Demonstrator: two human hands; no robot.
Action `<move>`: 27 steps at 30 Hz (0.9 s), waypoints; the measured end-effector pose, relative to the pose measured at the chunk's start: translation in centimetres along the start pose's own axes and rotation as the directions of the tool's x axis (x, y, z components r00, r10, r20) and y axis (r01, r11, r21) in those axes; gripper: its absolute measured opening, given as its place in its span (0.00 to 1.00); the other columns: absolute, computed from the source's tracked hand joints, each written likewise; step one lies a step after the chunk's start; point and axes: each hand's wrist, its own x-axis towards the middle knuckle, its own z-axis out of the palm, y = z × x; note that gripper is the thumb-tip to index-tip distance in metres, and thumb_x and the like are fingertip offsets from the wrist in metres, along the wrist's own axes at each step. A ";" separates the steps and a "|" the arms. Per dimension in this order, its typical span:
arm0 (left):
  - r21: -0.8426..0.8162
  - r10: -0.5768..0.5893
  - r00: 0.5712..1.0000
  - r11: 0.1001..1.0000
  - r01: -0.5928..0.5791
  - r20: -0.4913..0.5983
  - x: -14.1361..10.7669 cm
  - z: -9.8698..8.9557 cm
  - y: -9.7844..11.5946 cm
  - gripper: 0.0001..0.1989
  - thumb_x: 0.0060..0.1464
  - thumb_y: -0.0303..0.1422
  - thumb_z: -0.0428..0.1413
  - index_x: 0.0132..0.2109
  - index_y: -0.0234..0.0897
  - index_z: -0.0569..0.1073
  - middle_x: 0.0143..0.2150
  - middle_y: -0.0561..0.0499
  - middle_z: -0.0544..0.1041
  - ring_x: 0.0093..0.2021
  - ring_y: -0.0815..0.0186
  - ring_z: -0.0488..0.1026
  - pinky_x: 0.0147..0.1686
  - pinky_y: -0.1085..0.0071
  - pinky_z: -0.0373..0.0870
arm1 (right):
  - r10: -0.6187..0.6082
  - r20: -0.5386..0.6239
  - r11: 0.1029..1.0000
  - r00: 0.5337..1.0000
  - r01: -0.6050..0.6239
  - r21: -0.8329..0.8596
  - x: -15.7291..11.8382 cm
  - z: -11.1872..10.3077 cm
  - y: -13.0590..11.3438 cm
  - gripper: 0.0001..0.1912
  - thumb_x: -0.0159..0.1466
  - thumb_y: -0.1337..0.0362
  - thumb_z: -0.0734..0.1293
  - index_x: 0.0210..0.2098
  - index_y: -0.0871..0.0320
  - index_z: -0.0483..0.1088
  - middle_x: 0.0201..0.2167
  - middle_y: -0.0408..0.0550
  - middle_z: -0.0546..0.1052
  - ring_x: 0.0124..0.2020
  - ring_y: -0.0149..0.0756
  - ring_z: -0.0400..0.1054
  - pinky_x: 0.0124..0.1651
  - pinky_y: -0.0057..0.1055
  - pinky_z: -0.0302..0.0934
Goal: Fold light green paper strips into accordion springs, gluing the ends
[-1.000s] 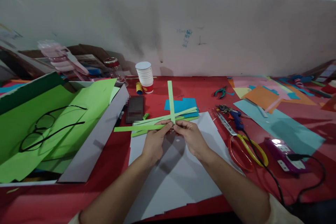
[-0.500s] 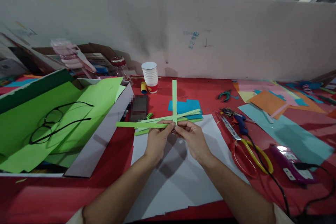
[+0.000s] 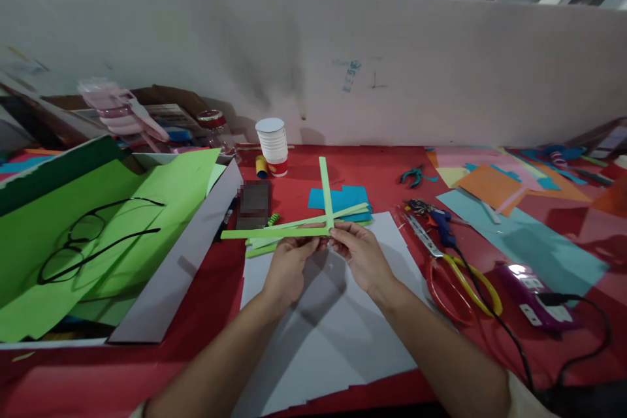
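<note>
At centre: right hand [image 3: 361, 256] pinches twelve-o'clock strip [image 3: 325, 188] against nine-o'clock strip [image 3: 267, 234], corner best kept square; left hand [image 3: 287, 269] alongside, grip unclear.

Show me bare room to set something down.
Bare red tabletop lies behind the blue paper, between the stacked cups and teal pliers. The white sheets are uncovered on the near side of the left hand and right hand. Crowded: the right, with scissors, glue gun and purple device; also around the loose green strips.
</note>
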 end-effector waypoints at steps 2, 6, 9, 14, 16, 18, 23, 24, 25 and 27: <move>-0.036 -0.044 0.999 0.998 0.042 -0.033 0.1 -0.1 -0.1 0.07 0.36 0.28 0.65 0.28 0.34 0.78 0.30 0.49 0.78 0.30 0.68 0.72 0.36 0.70 0.68 | -0.006 0.010 1.000 1.000 0.007 -0.004 -0.1 0.0 -0.1 0.09 0.45 0.64 0.74 0.24 0.59 0.72 0.20 0.39 0.72 0.21 0.26 0.62 0.29 0.27 0.58; -0.081 -0.091 0.994 0.993 0.086 -0.068 0.3 -0.3 -0.2 0.09 0.34 0.27 0.66 0.29 0.34 0.77 0.29 0.51 0.78 0.29 0.69 0.72 0.35 0.71 0.69 | -0.023 0.009 0.999 1.000 0.023 -0.027 -0.3 0.1 0.1 0.08 0.45 0.64 0.73 0.24 0.58 0.71 0.21 0.39 0.72 0.22 0.25 0.62 0.30 0.27 0.59; -0.073 -0.061 0.997 0.996 0.058 -0.037 0.3 -0.3 -0.4 0.10 0.35 0.26 0.65 0.30 0.35 0.76 0.29 0.52 0.77 0.28 0.70 0.72 0.34 0.73 0.69 | -0.067 0.011 0.995 0.998 0.067 -0.071 -0.3 0.1 0.4 0.09 0.46 0.63 0.73 0.25 0.58 0.70 0.21 0.39 0.72 0.22 0.26 0.63 0.30 0.27 0.59; -0.079 -0.059 0.998 0.995 0.059 0.002 0.4 -0.5 -0.9 0.09 0.39 0.26 0.64 0.32 0.34 0.75 0.29 0.52 0.76 0.28 0.72 0.71 0.33 0.75 0.68 | -0.124 0.007 0.984 0.992 0.124 -0.126 -0.3 0.2 0.7 0.09 0.48 0.62 0.72 0.25 0.58 0.69 0.20 0.39 0.71 0.21 0.27 0.63 0.28 0.27 0.59; -0.077 -0.070 0.997 0.995 0.071 0.015 0.4 -0.5 -1.0 0.09 0.40 0.27 0.64 0.32 0.34 0.75 0.30 0.51 0.76 0.29 0.71 0.71 0.33 0.74 0.68 | -0.137 -0.011 0.982 0.991 0.134 -0.134 -0.3 0.3 0.8 0.09 0.47 0.63 0.72 0.25 0.58 0.69 0.20 0.39 0.71 0.21 0.27 0.63 0.28 0.27 0.59; -0.074 -0.083 0.996 0.994 0.085 0.030 0.3 -0.6 -0.9 0.09 0.40 0.28 0.65 0.32 0.34 0.75 0.29 0.52 0.76 0.28 0.72 0.71 0.32 0.75 0.67 | -0.160 -0.024 0.978 0.987 0.155 -0.140 -0.3 0.3 0.8 0.09 0.46 0.63 0.73 0.25 0.58 0.69 0.20 0.39 0.71 0.22 0.27 0.63 0.28 0.27 0.59; -0.063 -0.098 0.994 0.993 0.101 0.048 0.2 -0.5 -0.5 0.10 0.38 0.29 0.66 0.31 0.34 0.75 0.27 0.53 0.74 0.26 0.73 0.70 0.31 0.76 0.66 | -0.205 -0.004 0.966 0.979 0.201 -0.164 -0.3 0.2 1.0 0.10 0.46 0.60 0.73 0.24 0.57 0.71 0.20 0.40 0.72 0.22 0.30 0.63 0.27 0.29 0.60; -0.061 -0.100 0.994 0.993 0.102 0.040 0.3 -0.5 -0.4 0.11 0.37 0.30 0.66 0.30 0.34 0.74 0.27 0.53 0.74 0.26 0.72 0.70 0.31 0.76 0.66 | -0.212 0.001 0.964 0.977 0.209 -0.166 -0.4 0.2 1.1 0.10 0.46 0.60 0.73 0.25 0.57 0.72 0.20 0.40 0.72 0.22 0.30 0.63 0.27 0.29 0.60; -0.058 -0.102 0.994 0.993 0.103 0.031 0.3 -0.5 -0.4 0.11 0.36 0.30 0.66 0.30 0.34 0.74 0.26 0.54 0.74 0.26 0.72 0.70 0.30 0.76 0.66 | -0.219 0.007 0.961 0.976 0.217 -0.169 -0.4 0.2 1.1 0.10 0.46 0.60 0.73 0.25 0.57 0.72 0.20 0.41 0.72 0.22 0.30 0.64 0.28 0.30 0.61; -0.046 -0.103 0.995 0.993 0.104 0.017 0.4 -0.5 -0.3 0.11 0.36 0.30 0.66 0.29 0.34 0.74 0.25 0.54 0.74 0.25 0.73 0.70 0.30 0.76 0.66 | -0.232 0.028 0.956 0.972 0.233 -0.180 -0.5 0.1 1.1 0.09 0.46 0.61 0.73 0.26 0.56 0.74 0.21 0.41 0.74 0.23 0.32 0.65 0.30 0.31 0.63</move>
